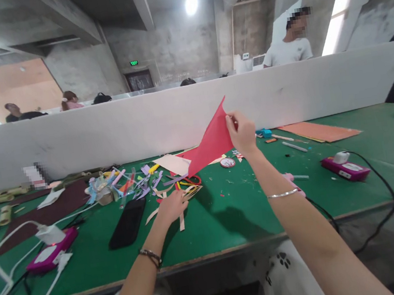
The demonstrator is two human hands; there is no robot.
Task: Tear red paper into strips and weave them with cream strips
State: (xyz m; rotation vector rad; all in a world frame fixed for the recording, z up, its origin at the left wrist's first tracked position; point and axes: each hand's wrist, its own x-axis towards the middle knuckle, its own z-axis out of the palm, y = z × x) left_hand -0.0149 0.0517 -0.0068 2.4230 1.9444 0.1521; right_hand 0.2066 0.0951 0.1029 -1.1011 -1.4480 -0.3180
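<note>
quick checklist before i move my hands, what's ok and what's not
1. Red sheet held: ok, the right hand pinches its edge.
2. Red sheet flat: not ok, it is raised at a slant.
3. Left hand gripping a strip: cannot tell, its fingertips are among the strips but the grip is unclear.
4. Table free of scraps near the left hand: not ok, pale strips lie around it.
5. Phone apart from the left hand: ok, it lies to the left of it.
</note>
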